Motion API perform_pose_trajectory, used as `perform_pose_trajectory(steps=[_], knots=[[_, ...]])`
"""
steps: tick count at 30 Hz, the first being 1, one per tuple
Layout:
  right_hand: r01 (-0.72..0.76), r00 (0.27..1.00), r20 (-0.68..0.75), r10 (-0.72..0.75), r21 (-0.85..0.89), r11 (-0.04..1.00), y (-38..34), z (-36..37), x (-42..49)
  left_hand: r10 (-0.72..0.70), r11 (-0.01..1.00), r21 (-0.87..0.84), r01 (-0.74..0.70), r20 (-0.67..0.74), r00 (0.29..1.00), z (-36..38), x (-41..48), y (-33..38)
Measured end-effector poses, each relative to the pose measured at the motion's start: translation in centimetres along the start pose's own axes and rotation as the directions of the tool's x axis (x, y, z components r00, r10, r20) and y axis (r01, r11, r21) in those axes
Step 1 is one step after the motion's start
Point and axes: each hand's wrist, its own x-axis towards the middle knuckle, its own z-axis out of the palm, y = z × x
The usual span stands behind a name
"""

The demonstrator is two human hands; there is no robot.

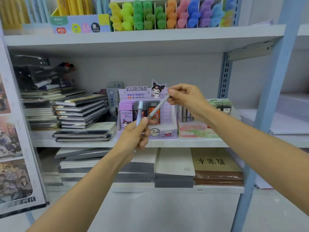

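Pinched at its upper-right end by right hand [185, 97], grey pen [158, 107] slanting down-left, lower tip just beside left hand [135, 136], itself curled round upright pale blue pen [139, 111], near display box [167, 131] marked "KUROMI", "2B 0.5mm", "200".

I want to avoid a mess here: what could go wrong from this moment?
The thin grey pen in the right hand points at the left hand, so its tip may mark skin. The light blue plastic pen is in front of the purple cardboard Kuromi display box and could knock it.
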Motion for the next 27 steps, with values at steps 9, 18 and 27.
perform_pose_trajectory(steps=[9, 18, 27], knots=[[-0.206, 0.875, 0.365, 0.318, -0.315, 0.927, 1.2, -4.3, -5.0, 0.047, 0.977, -0.189, -0.097, -0.253, 0.966, 2.8, 0.3, 1.0], [-0.012, 0.966, 0.244, 0.085, -0.286, 0.958, 1.0, -3.5, -5.3, 0.065, 0.997, 0.032, -0.063, -0.06, 0.996, 5.5, -0.2, 1.0], [0.036, 0.981, 0.194, 0.021, -0.29, 0.956, -1.0, -5.4, -4.3, 0.026, 0.997, 0.067, -0.025, -0.009, 1.0, 6.9, 0.7, 0.9]])
